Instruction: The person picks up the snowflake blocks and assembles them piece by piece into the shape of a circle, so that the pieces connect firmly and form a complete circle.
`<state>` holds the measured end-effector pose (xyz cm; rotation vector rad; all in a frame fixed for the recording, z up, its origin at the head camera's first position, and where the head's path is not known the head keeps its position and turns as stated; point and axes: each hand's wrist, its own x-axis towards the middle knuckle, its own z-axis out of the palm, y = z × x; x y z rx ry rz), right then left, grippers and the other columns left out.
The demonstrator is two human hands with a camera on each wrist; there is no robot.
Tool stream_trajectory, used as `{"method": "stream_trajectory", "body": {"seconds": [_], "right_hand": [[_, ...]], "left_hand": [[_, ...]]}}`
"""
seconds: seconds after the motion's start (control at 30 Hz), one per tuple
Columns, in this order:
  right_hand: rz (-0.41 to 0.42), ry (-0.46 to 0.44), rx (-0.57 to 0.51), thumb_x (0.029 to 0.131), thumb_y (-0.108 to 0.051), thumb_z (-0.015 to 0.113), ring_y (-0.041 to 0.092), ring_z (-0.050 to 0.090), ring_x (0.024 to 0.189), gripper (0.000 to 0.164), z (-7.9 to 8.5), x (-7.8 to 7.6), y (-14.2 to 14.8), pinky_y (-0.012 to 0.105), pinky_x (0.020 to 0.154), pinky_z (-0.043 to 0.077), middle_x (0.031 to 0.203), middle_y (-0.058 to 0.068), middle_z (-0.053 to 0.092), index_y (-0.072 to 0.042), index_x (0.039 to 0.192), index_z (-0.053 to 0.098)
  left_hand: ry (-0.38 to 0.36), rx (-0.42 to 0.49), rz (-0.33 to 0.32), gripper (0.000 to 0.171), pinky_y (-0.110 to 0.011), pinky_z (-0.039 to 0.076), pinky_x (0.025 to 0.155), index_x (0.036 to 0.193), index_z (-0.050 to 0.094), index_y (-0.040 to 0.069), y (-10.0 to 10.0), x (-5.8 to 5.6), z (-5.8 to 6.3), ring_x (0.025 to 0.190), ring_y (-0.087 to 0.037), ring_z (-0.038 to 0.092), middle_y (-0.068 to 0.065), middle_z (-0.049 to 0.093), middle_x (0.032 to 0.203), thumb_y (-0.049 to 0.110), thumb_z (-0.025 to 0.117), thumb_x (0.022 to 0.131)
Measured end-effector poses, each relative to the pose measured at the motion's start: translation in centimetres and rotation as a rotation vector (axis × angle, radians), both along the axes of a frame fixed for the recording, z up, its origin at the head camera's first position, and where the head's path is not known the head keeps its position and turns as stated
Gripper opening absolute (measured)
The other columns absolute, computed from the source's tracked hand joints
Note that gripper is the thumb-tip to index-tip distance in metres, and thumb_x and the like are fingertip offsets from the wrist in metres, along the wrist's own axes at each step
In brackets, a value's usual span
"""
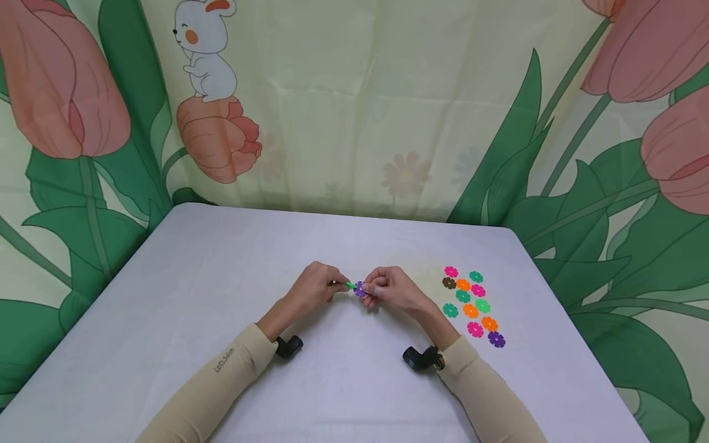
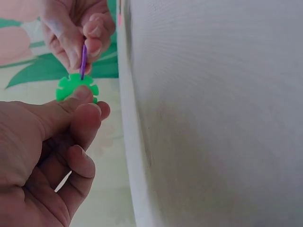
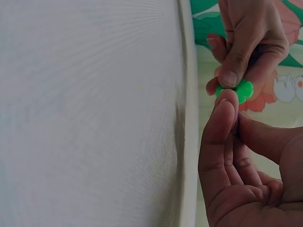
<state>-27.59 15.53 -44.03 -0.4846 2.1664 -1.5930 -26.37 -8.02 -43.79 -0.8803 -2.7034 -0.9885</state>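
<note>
The left hand (image 1: 317, 285) pinches the green disc (image 2: 67, 87) and the right hand (image 1: 394, 287) pinches the purple disc (image 2: 84, 60), both held above the worktop (image 1: 221, 277), between the hands, the purple edge-on where it appears to meet the green rim; to join them well, line up slot with slot, hold the faces square to each other, leave fingertips clear of the notches, and press straight in without twisting

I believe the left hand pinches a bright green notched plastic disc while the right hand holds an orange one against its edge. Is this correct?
Not orange: the right hand holds a purple notched plastic disc against the bright green one, as the left wrist view shows. The rest is right.
</note>
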Motion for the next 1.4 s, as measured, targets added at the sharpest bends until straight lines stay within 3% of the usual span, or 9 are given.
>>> {"method": "stream_trajectory", "body": {"seconds": [0.3,0.43,0.77,0.9,1.0,1.2,1.4], "right_hand": [[0.004,-0.012,-0.028,0.104,-0.003,0.064,0.012,0.074,0.072,0.018,-0.1,-0.1,0.1,0.026,0.071,0.066,0.087,0.011,0.079,0.012,0.112,0.06],[0.0,-0.013,-0.03,0.104,-0.003,0.064,0.013,0.074,0.072,0.017,0.0,-0.1,0.0,0.026,0.07,0.066,0.085,0.01,0.079,0.011,0.111,0.061],[0.014,-0.028,0.001,0.102,-0.01,0.07,0.016,0.075,0.073,0.021,0.5,0.8,-1.0,0.034,0.074,0.068,0.093,0.019,0.081,0.008,0.112,0.066],[-0.074,-0.015,0.044,0.102,-0.013,0.071,0.017,0.071,0.069,0.02,0.5,0.9,-1.0,0.03,0.07,0.066,0.087,0.016,0.077,0.005,0.111,0.072],[-0.117,-0.023,0.046,0.102,-0.012,0.071,0.016,0.07,0.068,0.021,0.3,0.7,-0.9,0.029,0.069,0.065,0.085,0.012,0.075,0.005,0.113,0.074],[-0.107,-0.058,-0.001,0.1,-0.008,0.073,0.015,0.076,0.072,0.021,0.3,0.3,-0.9,0.031,0.074,0.068,0.088,0.015,0.08,0.008,0.114,0.072],[-0.082,-0.077,0.009,0.1,-0.007,0.072,0.018,0.08,0.078,0.023,0.4,0.6,-1.0,0.033,0.077,0.068,0.097,0.019,0.082,0.008,0.117,0.07]], "left_hand": [[-0.003,0.054,-0.008,0.012,-0.014,0.041,0.054,0.1,0.085,0.003,0.1,-0.1,-0.4,0.048,0.001,0.049,-0.008,0.079,0.077,0.01,0.082,0.09],[0.007,0.038,-0.023,0.012,-0.014,0.042,0.055,0.1,0.085,0.004,0.0,-0.1,-0.3,0.048,0.002,0.049,-0.006,0.08,0.08,0.01,0.081,0.091],[-0.088,0.009,0.038,0.011,-0.016,0.046,0.057,0.103,0.084,0.008,-0.3,-0.1,0.7,0.055,-0.003,0.057,-0.006,0.082,0.096,0.009,0.08,0.093],[-0.194,0.021,0.095,0.018,-0.018,0.047,0.055,0.113,0.081,0.006,-0.3,-0.1,0.5,0.057,-0.005,0.062,-0.01,0.082,0.101,0.015,0.075,0.099],[-0.315,0.051,0.123,0.022,-0.021,0.049,0.056,0.118,0.078,0.006,-0.4,-0.1,0.2,0.06,-0.008,0.065,-0.008,0.082,0.1,0.02,0.07,0.103],[-0.624,0.202,0.038,0.023,-0.025,0.055,0.058,0.108,0.08,0.007,-0.8,-0.3,0.0,0.064,-0.012,0.064,-0.003,0.08,0.089,0.026,0.068,0.104],[-0.79,0.341,0.011,0.023,-0.023,0.057,0.062,0.108,0.079,0.003,-0.9,-0.5,-0.7,0.066,-0.011,0.065,-0.004,0.077,0.088,0.024,0.072,0.101]]}}
